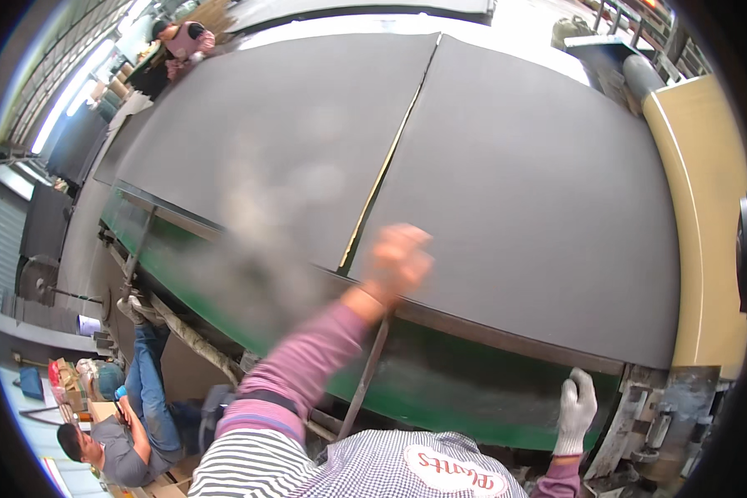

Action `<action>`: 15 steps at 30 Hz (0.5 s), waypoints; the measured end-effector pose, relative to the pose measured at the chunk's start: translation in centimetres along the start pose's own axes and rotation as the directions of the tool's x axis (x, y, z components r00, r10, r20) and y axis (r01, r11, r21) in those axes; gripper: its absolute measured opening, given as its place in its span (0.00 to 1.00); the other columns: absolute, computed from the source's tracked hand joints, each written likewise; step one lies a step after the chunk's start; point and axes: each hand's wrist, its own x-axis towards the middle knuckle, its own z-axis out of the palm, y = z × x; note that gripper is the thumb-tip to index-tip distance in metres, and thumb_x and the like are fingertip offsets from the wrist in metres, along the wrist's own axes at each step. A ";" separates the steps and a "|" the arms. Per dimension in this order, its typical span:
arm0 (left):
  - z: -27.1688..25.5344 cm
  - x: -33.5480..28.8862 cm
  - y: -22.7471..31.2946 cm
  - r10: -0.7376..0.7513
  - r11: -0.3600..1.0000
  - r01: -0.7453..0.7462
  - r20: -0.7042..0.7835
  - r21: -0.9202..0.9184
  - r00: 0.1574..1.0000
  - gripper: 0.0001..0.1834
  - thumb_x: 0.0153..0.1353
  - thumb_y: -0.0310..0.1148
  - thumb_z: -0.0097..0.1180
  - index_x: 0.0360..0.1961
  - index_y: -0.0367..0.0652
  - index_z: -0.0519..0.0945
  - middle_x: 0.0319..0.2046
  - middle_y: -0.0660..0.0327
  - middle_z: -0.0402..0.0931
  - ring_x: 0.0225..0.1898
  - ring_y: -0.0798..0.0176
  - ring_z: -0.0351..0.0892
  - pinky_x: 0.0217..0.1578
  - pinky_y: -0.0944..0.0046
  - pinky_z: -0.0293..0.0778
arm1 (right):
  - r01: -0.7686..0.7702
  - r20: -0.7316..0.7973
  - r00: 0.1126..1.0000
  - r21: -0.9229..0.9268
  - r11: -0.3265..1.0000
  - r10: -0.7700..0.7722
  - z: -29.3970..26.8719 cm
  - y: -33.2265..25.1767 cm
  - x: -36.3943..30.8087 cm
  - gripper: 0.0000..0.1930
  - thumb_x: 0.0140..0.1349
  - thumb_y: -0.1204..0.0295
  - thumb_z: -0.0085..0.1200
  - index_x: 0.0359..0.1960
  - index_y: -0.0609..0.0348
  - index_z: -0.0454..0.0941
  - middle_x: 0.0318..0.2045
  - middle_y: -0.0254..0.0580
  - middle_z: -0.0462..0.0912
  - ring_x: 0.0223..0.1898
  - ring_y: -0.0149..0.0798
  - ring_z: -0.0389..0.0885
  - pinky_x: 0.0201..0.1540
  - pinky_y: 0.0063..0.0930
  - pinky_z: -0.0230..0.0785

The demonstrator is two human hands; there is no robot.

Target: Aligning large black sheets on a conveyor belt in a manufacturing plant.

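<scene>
While the left hand (398,259) reaches out over the near edge of the right-hand dark board (539,199), it shows only as a blur, so whether its fingers are spread or curled cannot be told; it lies at the lower left corner of that board, just beside the thin seam (390,158) that parts it from the left-hand dark board (274,141). The purple sleeve (307,357) behind it runs back toward the lower edge of the view. The right hand (576,408), in a white knitted glove, sits further along the same near edge, toward the board's lower right corner. Its fingers are closed together and point upward, and the fingertips (579,380) rest against the rim of the board, though a true grip cannot be made out.

Both boards lie flat, side by side, on a green machine bed (440,382) whose front face shows below them. A slanted metal rod (367,373) crosses that green face right under the left forearm. To the right, a tan panel (705,207) stands along the far side of the right-hand board, with grey metal fittings (651,423) below it near the gloved hand. At the lower left, another person (133,415) in a grey top and blue jeans sits low beside the machine, well apart from both hands. At the far upper left, a second person (178,41) stands at the far end of the left-hand board.
</scene>
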 end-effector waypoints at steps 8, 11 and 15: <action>-11.6 -5.9 -20.2 -0.721 0.671 0.542 0.273 0.505 0.637 0.48 0.38 0.48 0.70 0.63 0.49 0.65 0.64 0.55 0.58 0.66 0.48 0.54 0.64 0.50 0.60 | 0.322 0.259 0.920 -0.073 0.944 -0.294 12.2 -11.0 7.3 0.19 0.53 0.75 0.57 0.49 0.59 0.79 0.47 0.47 0.80 0.50 0.46 0.80 0.55 0.35 0.71; -8.5 -4.6 -18.4 -0.750 0.631 0.519 0.281 0.577 0.599 0.48 0.38 0.49 0.70 0.62 0.50 0.65 0.62 0.55 0.60 0.64 0.48 0.57 0.63 0.50 0.62 | 0.502 0.338 0.837 -0.157 0.851 -0.431 18.5 -13.3 8.5 0.23 0.53 0.65 0.58 0.53 0.57 0.76 0.51 0.46 0.78 0.52 0.48 0.77 0.55 0.39 0.71; -6.5 -4.7 -14.7 -0.608 0.731 0.269 0.420 0.627 0.674 0.42 0.41 0.53 0.70 0.58 0.49 0.70 0.57 0.56 0.65 0.58 0.47 0.64 0.57 0.50 0.67 | 0.493 0.355 0.853 -0.313 0.812 -0.382 22.1 -15.7 9.1 0.30 0.48 0.58 0.64 0.53 0.57 0.74 0.50 0.48 0.77 0.51 0.50 0.76 0.53 0.40 0.71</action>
